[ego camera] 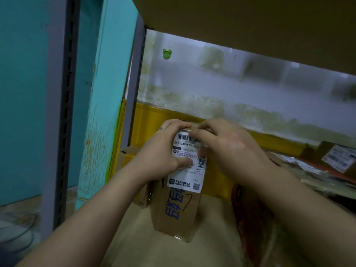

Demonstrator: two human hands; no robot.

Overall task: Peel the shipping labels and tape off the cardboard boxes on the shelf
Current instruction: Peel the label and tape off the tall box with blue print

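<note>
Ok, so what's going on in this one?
A person at a shelf holds a small cardboard box upright in both hands. The left hand grips its left side, thumb pressed on the white shipping label. The right hand has its fingers curled at the label's top edge, apparently picking at it; whether a corner is lifted is too blurred to tell. Most of the label lies flat on the box. A yellow bin stands behind.

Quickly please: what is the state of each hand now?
Left hand: grips the cardboard box.
Right hand: pinches the shipping label at its top edge.
</note>
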